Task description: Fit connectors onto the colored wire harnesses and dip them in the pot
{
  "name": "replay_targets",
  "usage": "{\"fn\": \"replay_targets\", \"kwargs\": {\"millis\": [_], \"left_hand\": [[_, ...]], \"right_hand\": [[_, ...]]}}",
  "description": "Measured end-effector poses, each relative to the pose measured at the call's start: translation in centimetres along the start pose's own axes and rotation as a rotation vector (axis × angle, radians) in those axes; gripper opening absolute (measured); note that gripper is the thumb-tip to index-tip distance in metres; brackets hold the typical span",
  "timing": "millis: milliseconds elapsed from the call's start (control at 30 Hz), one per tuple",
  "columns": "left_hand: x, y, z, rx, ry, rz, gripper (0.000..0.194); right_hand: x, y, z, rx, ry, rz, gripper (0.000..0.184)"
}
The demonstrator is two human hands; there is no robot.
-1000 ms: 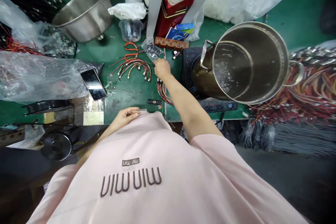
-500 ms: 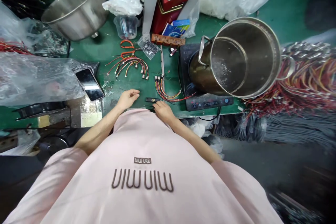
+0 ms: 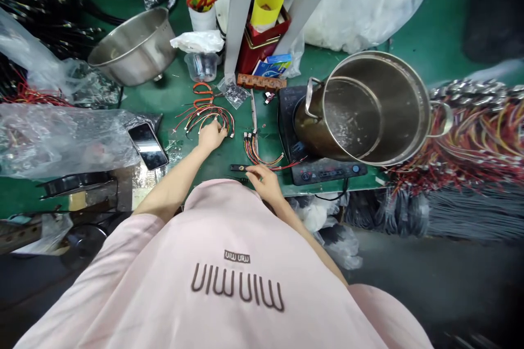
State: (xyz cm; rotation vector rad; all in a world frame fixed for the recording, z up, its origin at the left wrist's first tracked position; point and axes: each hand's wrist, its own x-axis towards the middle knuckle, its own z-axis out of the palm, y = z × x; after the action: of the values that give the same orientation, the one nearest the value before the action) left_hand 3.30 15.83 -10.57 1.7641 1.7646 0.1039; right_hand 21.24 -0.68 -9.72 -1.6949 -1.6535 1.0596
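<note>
My left hand (image 3: 212, 136) reaches over the left bundle of thin red, black, yellow and white wires (image 3: 200, 114). Its thumb and forefinger are apart, close to the small connectors at the wire ends; any contact is hidden by the fingers. My right hand (image 3: 265, 181) is at the table's front edge, beside a narrow black block (image 3: 238, 168) with a small yellowish spot on it. The thumb and fingers there are bent with a gap between them, and I see nothing held. A second wire bundle (image 3: 258, 157) curves just beyond that hand.
A tall steel pot (image 3: 315, 136) stands on a black induction cooker (image 3: 295, 101) at right. Orange-handled scissors (image 3: 202, 101) lie behind the left wires. A phone (image 3: 148, 146) and a wide steel pan (image 3: 135, 60) are at left. Many wires (image 3: 470, 136) are piled far right.
My left hand has moved forward from the front of the table to the left wire bundle. My right hand has shifted slightly off the black block's end, and the view has tilted up.
</note>
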Motion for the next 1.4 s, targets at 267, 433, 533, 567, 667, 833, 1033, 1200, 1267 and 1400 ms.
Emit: {"fn": "replay_targets", "kwargs": {"millis": [267,433,533,567,667,833,1033,1200,1267,1400], "left_hand": [[-13.2,-3.3,-3.4,-0.666,-0.123,0.157,0.027],[-17.6,-3.9,-7.2,-0.871,-0.303,0.168,0.031],[-17.6,-4.4,-8.6,-1.097,-0.302,0.111,0.035],[-17.3,-4.5,-8.7,-1.182,-0.258,0.077,0.037],[-16.6,-3.8,-8.3,-1.489,-0.092,-0.064,0.042],[-17.4,-0.6,-5.8,-1.808,-0.235,-0.229,0.037],[-17.2,-0.4,-3.9,-1.895,-0.329,-0.13,0.036],[-17.7,-1.0,-4.4,-1.948,-0.294,-0.151,0.031],[-17.7,-1.0,-4.4,-2.008,-0.253,-0.156,0.029],[-17.3,-1.3,-4.4,-2.129,-0.227,-0.175,0.018]], "right_hand": [[5.7,-5.7,0.3,-0.099,0.001,-0.307,0.046],[7.8,-11.4,-2.5,-0.168,-0.361,-0.638,0.024],[7.3,-13.3,-4.8,0.005,-0.713,-0.479,0.024],[6.8,-13.7,-5.4,0.064,-0.775,-0.395,0.029],[5.1,-14.5,-5.9,0.133,-0.644,-0.277,0.041],[2.9,-14.8,-3.2,-0.155,-0.195,-0.301,0.037],[3.1,-13.5,-0.1,-0.34,-0.154,-0.377,0.038],[2.6,-13.4,0.3,-0.404,-0.208,-0.411,0.04],[2.2,-13.5,0.3,-0.431,-0.228,-0.406,0.042],[1.3,-13.3,0.0,-0.429,-0.268,-0.404,0.043]]}}
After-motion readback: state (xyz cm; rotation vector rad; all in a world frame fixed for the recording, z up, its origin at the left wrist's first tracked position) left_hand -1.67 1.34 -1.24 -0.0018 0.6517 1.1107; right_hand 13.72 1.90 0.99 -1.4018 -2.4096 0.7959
